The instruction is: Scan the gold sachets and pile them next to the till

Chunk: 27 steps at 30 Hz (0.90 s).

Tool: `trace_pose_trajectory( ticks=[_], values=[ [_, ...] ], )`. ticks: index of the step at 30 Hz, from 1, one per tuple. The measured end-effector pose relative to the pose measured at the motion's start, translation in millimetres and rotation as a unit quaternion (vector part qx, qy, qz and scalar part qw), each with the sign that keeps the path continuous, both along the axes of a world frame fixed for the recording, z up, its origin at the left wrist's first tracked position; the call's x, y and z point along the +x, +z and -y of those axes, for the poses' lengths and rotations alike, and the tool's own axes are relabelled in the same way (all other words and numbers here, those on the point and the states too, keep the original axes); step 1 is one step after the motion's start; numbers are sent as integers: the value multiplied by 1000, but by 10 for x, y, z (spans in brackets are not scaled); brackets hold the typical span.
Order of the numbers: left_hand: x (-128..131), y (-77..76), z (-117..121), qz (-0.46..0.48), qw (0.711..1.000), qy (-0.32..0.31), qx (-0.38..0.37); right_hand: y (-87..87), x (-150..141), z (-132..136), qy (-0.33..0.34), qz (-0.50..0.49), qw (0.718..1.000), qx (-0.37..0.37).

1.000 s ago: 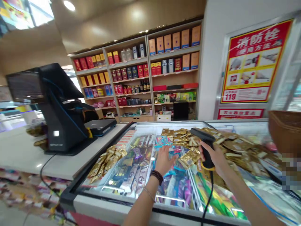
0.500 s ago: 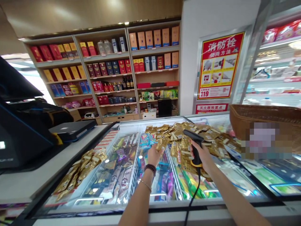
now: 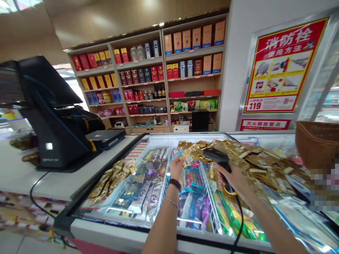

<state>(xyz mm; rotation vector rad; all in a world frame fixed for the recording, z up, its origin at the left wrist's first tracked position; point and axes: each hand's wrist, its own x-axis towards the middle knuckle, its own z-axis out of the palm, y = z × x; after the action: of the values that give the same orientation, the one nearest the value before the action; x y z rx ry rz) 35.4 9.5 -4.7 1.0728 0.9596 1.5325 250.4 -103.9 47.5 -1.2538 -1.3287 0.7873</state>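
Pinched in my left hand is a small gold foil packet with a pale label facing the scanner. My right hand is wrapped around the handle of a black barcode scanner, its head close to the packet's right side. A cord runs from the handle down past the front edge. Many similar gold packets lie heaped on the freezer's glass top, behind and right of my hands. A smaller group of gold packets lies on the glass to the left.
Beneath the glass, the chest freezer holds wrapped ice creams in white wire baskets. A black checkout terminal and a flat black device stand on the left counter. A brown wicker basket sits at the right.
The view has swung left, bringing more of the terminal and counter into sight. My left hand has lifted the packet and turned its label up, nearer the scanner's head.
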Motion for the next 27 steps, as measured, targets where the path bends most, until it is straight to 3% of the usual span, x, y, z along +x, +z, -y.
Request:
trace_pose_trajectory(
  ticks=[4, 9, 18, 27],
  values=[
    [-84, 66, -15, 51, 998, -21, -19, -19, -236, -63, 35, 73, 997, -10],
    [-209, 123, -8, 70, 997, -20, -34, -182, -274, -79, 37, 166, 985, -29],
    [-244, 102, 16, 96, 995, -14, -36, -77, -335, 108, 19, 147, 989, -19],
    [-252, 88, 4, 88, 995, -14, -35, -80, -249, 39, 45, 171, 983, -44]
  ],
)
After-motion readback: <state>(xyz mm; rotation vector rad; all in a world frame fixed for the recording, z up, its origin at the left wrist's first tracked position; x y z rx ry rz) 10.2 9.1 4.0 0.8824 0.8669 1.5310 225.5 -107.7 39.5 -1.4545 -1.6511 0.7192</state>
